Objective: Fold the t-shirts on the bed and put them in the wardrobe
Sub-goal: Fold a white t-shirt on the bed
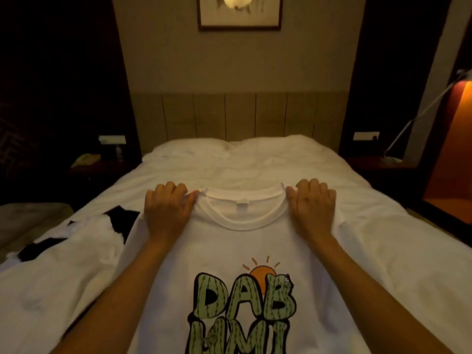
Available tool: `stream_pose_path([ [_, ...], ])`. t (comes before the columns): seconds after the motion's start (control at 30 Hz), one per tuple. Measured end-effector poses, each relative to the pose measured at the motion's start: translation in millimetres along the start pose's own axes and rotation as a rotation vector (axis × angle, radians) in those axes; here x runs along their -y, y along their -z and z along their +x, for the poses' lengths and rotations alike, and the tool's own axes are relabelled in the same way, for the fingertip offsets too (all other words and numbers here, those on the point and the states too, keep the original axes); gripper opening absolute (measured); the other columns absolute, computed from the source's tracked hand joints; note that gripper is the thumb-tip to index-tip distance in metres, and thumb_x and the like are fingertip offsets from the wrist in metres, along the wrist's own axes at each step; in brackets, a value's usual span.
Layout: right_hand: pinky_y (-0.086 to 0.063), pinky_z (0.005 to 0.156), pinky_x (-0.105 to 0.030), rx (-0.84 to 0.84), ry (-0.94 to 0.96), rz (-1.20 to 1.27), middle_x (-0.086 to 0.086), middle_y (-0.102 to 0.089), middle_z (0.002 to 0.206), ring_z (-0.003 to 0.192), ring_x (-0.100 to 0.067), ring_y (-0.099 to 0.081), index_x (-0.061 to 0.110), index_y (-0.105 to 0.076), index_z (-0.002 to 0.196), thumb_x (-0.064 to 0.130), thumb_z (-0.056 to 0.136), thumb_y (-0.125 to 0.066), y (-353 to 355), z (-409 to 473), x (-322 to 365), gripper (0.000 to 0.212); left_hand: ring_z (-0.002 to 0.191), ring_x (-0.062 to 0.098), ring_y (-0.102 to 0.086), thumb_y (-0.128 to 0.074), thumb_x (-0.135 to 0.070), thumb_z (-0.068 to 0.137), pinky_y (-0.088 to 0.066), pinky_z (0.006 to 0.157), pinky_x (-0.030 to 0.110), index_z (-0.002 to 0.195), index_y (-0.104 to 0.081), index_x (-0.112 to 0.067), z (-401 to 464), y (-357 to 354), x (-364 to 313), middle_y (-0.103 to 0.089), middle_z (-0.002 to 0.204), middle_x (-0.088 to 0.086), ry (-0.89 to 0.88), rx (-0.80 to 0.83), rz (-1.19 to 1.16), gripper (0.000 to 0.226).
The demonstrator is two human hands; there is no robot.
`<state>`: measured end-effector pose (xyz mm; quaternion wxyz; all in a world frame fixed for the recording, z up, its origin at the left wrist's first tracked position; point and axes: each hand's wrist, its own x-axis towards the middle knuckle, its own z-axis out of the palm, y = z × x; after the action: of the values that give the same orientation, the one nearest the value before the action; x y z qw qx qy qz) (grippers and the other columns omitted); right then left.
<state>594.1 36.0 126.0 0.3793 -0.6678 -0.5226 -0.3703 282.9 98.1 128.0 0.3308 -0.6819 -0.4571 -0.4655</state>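
Observation:
A white t-shirt (237,241) with green cactus-style lettering and an orange sun lies front up on the white bed (250,164), its collar pointing toward the headboard. My left hand (167,209) grips the shirt's left shoulder beside the collar, fingers curled into the fabric. My right hand (313,205) grips the right shoulder in the same way. A second white garment with black patches (76,241) lies crumpled on the bed to the left of the shirt.
A wooden headboard (240,116) and a framed picture (240,14) are straight ahead. Dark nightstands flank the bed, the left one (94,164) with small items. A lamp arm (419,113) and an orange-lit panel (457,149) stand at the right.

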Motion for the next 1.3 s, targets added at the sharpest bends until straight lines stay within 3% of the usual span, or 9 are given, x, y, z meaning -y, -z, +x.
stream_pose_path([
  [0.2,-0.034,0.061,-0.037,0.29,-0.013,0.037,-0.01,-0.051,0.078,0.072,-0.031,-0.047,0.012,-0.051,0.077,0.044,0.097,-0.031,-127.7,-69.3,-9.0,0.043,0.064,0.031,-0.049,-0.047,-0.042,0.097,-0.029,0.059,0.038,0.071,-0.054,-0.015,-83.1,-114.5,16.1,-0.049,0.067,0.009,-0.003,0.242,0.095,0.039],
  [0.4,-0.038,0.066,-0.039,0.44,-0.048,-0.081,-0.01,-0.055,0.084,0.078,-0.03,-0.05,0.01,-0.058,0.084,0.045,0.1,-0.034,-214.6,-106.1,-12.2,0.045,0.067,0.031,-0.05,-0.055,-0.04,0.092,-0.024,0.062,0.037,0.072,-0.058,-0.016,-126.4,-194.2,23.3,-0.051,0.068,0.008,0.053,0.404,0.082,0.031],
  [0.5,-0.036,0.07,-0.04,0.445,-0.058,-0.13,-0.011,-0.058,0.084,0.079,-0.03,-0.051,0.008,-0.061,0.085,0.042,0.1,-0.043,-244.0,-108.2,-12.9,0.041,0.067,0.032,-0.052,-0.056,-0.039,0.091,-0.025,0.063,0.037,0.074,-0.058,-0.015,-131.3,-223.6,26.6,-0.052,0.07,0.009,0.063,0.43,0.107,0.03],
  [0.7,-0.034,0.077,-0.042,0.392,-0.059,-0.138,-0.011,-0.06,0.086,0.083,-0.032,-0.052,0.01,-0.061,0.089,0.043,0.1,-0.042,-302.2,-86.5,-10.9,0.039,0.072,0.032,-0.053,-0.06,-0.039,0.093,-0.028,0.066,0.04,0.077,-0.06,-0.015,-111.8,-284.4,38.9,-0.055,0.074,0.011,0.065,0.42,0.129,0.029],
  [0.87,-0.036,0.077,-0.041,0.499,-0.006,-0.108,-0.013,-0.064,0.085,0.083,-0.033,-0.056,0.008,-0.064,0.095,0.043,0.1,-0.046,-353.8,-102.8,-10.6,0.04,0.071,0.033,-0.055,-0.05,-0.041,0.095,-0.032,0.066,0.038,0.079,-0.064,-0.011,-140.1,-331.0,52.8,-0.057,0.072,0.012,0.052,0.498,0.062,0.037],
  [0.97,-0.038,0.075,-0.041,0.556,0.022,-0.11,-0.013,-0.064,0.08,0.077,-0.033,-0.057,0.007,-0.064,0.09,0.043,0.099,-0.047,-375.6,-126.1,-14.7,0.041,0.068,0.033,-0.056,-0.041,-0.046,0.094,-0.037,0.064,0.038,0.075,-0.063,-0.011,-167.6,-349.2,58.1,-0.058,0.071,0.013,0.101,0.525,-0.021,0.046],
  [1.1,-0.038,0.069,-0.039,0.558,0.043,-0.124,-0.012,-0.061,0.068,0.065,-0.031,-0.055,0.007,-0.06,0.078,0.042,0.099,-0.048,-387.5,-138.1,-17.9,0.043,0.069,0.033,-0.056,-0.047,-0.047,0.095,-0.036,0.065,0.038,0.074,-0.061,-0.011,-181.8,-360.3,59.9,-0.058,0.072,0.012,0.144,0.572,-0.071,0.044],
  [1.2,-0.041,0.069,-0.039,0.508,0.034,-0.11,-0.014,-0.06,0.07,0.066,-0.031,-0.056,0.005,-0.059,0.078,0.032,0.098,-0.052,-381.4,-137.4,-16.1,0.035,0.079,0.034,-0.058,-0.059,-0.039,0.095,-0.034,0.072,0.04,0.083,-0.063,-0.011,-175.2,-356.9,56.7,-0.061,0.082,0.013,0.18,0.633,-0.055,0.031],
  [1.3,-0.045,0.084,-0.043,0.507,-0.004,-0.034,-0.017,-0.064,0.094,0.085,-0.035,-0.059,0.003,-0.063,0.101,0.02,0.098,-0.049,-354.6,-138.0,-2.3,0.023,0.098,0.033,-0.056,-0.062,-0.03,0.092,-0.036,0.085,0.042,0.106,-0.064,-0.015,-164.0,-334.4,41.8,-0.063,0.105,0.012,0.265,0.648,-0.067,0.02],
])
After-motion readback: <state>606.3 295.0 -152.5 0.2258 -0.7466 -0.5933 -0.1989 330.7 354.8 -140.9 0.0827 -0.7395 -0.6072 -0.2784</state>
